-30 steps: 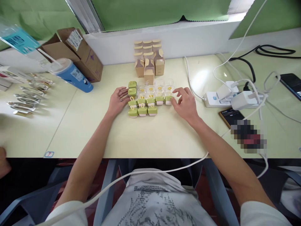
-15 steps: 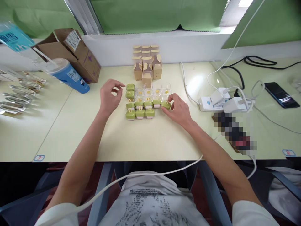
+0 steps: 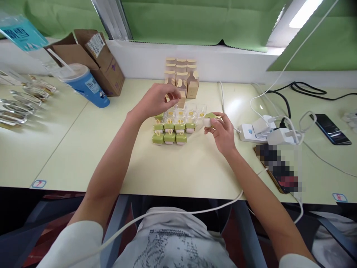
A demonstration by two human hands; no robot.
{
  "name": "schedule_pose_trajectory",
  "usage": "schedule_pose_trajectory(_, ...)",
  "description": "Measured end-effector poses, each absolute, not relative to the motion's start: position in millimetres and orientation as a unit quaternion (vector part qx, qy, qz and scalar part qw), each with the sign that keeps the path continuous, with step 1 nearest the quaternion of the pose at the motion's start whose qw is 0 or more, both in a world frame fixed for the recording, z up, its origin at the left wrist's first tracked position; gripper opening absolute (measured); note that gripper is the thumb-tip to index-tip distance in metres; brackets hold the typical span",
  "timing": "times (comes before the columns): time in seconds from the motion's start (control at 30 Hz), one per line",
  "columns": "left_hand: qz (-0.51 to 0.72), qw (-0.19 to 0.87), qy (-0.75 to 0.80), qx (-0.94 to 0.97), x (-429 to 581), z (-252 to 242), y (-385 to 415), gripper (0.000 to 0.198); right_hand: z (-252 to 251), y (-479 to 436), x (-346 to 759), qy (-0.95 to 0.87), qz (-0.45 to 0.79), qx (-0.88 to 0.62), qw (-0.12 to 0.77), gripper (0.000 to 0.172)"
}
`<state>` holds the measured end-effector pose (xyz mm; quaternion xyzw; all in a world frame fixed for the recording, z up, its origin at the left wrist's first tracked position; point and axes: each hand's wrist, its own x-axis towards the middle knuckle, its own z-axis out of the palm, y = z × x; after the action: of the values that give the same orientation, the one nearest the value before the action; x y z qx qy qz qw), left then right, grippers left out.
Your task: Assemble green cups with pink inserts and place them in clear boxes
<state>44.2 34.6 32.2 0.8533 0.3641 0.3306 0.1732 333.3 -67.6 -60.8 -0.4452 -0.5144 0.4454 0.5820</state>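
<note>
My right hand [image 3: 223, 134] holds a small green-topped case [image 3: 211, 120] with a white lower part, tilted above the table. Over the back left of the rows hangs my left hand [image 3: 158, 99], fingers curved and apart, with nothing seen between them; it hides part of the boxes and clear cups behind. Several green cases with yellow loops [image 3: 169, 138] stand in two rows. Behind them are clear cups with yellow centres [image 3: 191, 111]. Small open kraft boxes [image 3: 192, 87] stand in rows further back, near the wall.
At the back left are a brown carton [image 3: 111, 74], a blue cup with a straw [image 3: 93, 93] and a clear bottle. Shiny packets [image 3: 16, 108] lie far left. On the right are a power strip [image 3: 251, 134], cables and two phones [image 3: 331, 128].
My left hand has moved right, over the boxes and cups. My right hand has lifted the green case from the row's right end and tilted it. The view has shifted slightly.
</note>
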Motion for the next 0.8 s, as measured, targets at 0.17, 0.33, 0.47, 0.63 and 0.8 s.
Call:
schedule_pose_trajectory(0.17, 0.201, 0.126, 0.389, 0.89, 23.3, 10.9, 48.6, 0.007, -47.0, -53.4, 335.6, -0.462, 0.482, -0.433, 0.606, 0.061)
schedule_pose_trajectory(0.33, 0.123, 0.101, 0.402, 0.902, 16.4, -14.7, 64.5, 0.012, 14.5, 1.8, 359.5, -0.505, 0.412, -0.428, 0.627, 0.048)
schedule_pose_trajectory(0.47, 0.102, 0.073, 0.409, 0.904, 22.5, -15.0, 59.2, 0.015, 64.3, 42.6, 380.1, -0.568, 0.37, -0.371, 0.635, 0.052)
schedule_pose_trajectory(0.63, 0.11, 0.097, 0.407, 0.902, 23.9, -1.0, 51.0, 0.023, 70.3, 42.6, 363.7, -0.582, 0.393, -0.366, 0.611, 0.053)
schedule_pose_trajectory(0.8, 0.238, 0.16, 0.414, 0.864, 7.0, 0.0, 54.5, 0.013, 67.6, 17.1, 335.4, -0.611, 0.387, -0.382, 0.575, 0.048)
